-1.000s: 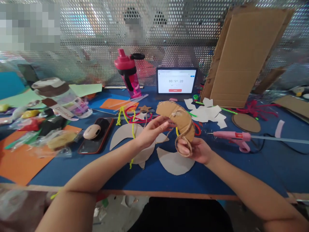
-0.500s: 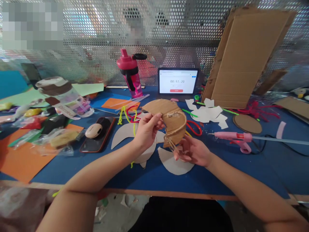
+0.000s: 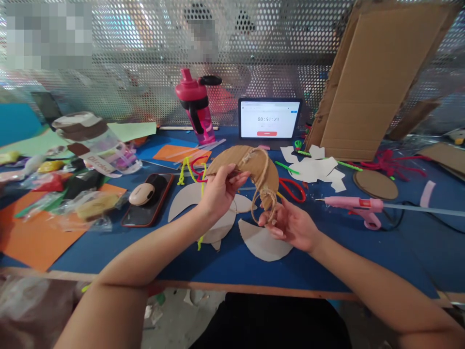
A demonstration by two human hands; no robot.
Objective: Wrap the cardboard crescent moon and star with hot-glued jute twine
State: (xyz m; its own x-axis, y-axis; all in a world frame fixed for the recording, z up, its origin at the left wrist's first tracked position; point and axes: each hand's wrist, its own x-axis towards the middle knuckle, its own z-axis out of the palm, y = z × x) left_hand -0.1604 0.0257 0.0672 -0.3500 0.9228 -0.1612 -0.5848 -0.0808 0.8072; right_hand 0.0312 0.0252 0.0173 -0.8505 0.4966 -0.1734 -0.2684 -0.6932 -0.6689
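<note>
A brown cardboard crescent [image 3: 271, 174] is held up above the table, pinched at its left part by my left hand [image 3: 221, 191]. Twine [image 3: 264, 165] runs over the crescent's face and hangs in a loop at its lower tip. My right hand [image 3: 290, 223] has its fingers closed on the twine by that tip. Below the hands lie pale cut-outs: a crescent [image 3: 185, 196] on the left, a rounded shape [image 3: 221, 225] with small projections in the middle, partly behind my left hand, and a half-moon piece [image 3: 263, 242] on the right.
A pink glue gun [image 3: 358, 204] lies at right near a cardboard disc [image 3: 376, 184] and white scraps [image 3: 317, 167]. Behind stand a tablet [image 3: 269, 118], a pink bottle [image 3: 196, 106] and tall cardboard [image 3: 381, 82]. A phone [image 3: 145, 213] and orange sheets [image 3: 36, 242] lie left.
The cardboard crescent has turned in my hands, its left end now lower. The twine now shows as an open loop by my right fingers, and the right hand has shifted slightly.
</note>
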